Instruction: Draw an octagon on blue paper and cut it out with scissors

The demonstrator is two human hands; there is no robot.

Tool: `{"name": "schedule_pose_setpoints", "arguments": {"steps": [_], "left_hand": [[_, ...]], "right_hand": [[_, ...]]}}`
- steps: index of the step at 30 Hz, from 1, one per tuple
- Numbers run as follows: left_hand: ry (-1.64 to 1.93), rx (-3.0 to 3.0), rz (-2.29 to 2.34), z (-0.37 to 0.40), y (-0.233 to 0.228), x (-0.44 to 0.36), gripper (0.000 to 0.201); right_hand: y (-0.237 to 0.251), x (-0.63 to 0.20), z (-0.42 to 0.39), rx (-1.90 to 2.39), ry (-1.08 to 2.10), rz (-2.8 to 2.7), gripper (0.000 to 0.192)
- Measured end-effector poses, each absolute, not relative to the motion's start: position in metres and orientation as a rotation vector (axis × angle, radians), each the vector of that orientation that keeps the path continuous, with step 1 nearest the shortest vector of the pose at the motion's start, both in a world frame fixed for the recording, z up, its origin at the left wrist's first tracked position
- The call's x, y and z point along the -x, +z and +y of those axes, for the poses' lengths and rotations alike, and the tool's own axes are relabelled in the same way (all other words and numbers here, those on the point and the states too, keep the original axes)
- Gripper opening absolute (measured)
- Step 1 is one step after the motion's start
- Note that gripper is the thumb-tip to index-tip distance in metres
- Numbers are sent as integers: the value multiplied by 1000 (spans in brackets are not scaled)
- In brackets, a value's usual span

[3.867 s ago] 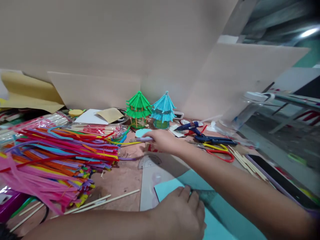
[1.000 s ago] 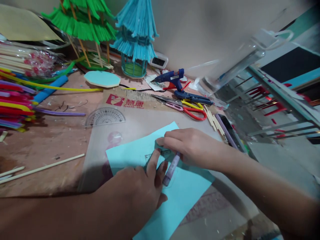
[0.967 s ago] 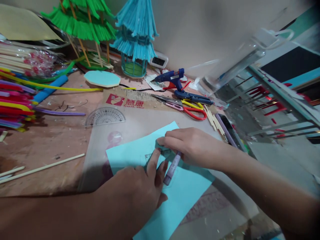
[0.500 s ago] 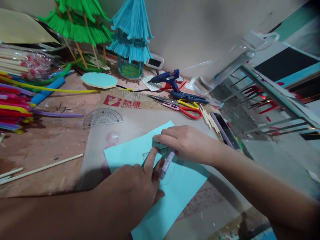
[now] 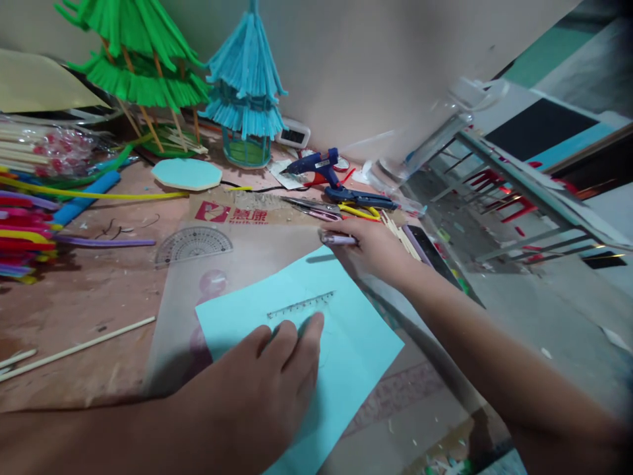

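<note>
A sheet of light blue paper (image 5: 366, 330) lies at an angle in front of me. On it rests a clear ruler (image 5: 301, 303), its dark scale showing; the rest is under my hand or too transparent to make out. My left hand (image 5: 267, 376) bears down on the ruler with bent fingers, fingertips just below the scale. My right hand (image 5: 370, 244) is raised over the paper's far corner, its fingers closed around a pale purple pen (image 5: 341, 239). Faint lines show on the paper close to the left fingertips.
A protractor (image 5: 195, 246) lies left of the paper. Behind are scissors (image 5: 311, 208), a blue glue gun (image 5: 316, 161), a light blue octagonal piece (image 5: 186, 173), and green (image 5: 143, 86) and blue (image 5: 250, 86) tower models. A phone (image 5: 430, 254) lies at the table's right edge.
My right hand has lifted away from the ruler toward the far edge, with the pen now tilted nearly level. The left index finger, formerly stretched out, has drawn back and bent.
</note>
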State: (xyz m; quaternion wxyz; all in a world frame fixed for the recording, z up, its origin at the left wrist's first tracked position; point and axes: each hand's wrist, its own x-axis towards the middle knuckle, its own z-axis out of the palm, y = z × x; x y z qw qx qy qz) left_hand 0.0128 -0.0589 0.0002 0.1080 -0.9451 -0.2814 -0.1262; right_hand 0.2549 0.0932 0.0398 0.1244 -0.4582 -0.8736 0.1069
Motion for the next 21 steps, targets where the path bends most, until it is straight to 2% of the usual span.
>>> {"name": "schedule_pose_setpoints", "arguments": {"steps": [2, 4, 6, 8, 11, 15, 21], "left_hand": [[-425, 2802, -790, -60, -7, -14, 36], [-486, 2789, -862, -61, -15, -16, 40], [-540, 2772, -932, -60, -20, -18, 40], [-584, 2767, -992, -59, -20, -19, 42], [-587, 2752, -1037, -55, -13, -19, 44], [-558, 2739, -998, -50, -7, -18, 41], [-607, 2722, -928, -46, -15, -14, 32]], "right_hand": [[41, -258, 86, 1350, 404, -2406, 24], [42, -257, 70, 1221, 642, -2169, 27], [41, -255, 51, 1095, 875, -1992, 33], [36, -254, 35, 1072, 1093, -1928, 52], [23, -256, 23, 1056, 1338, -1853, 64], [14, -258, 23, 1026, 1476, -1762, 62], [18, -259, 24, 1062, 1491, -1787, 54]]}}
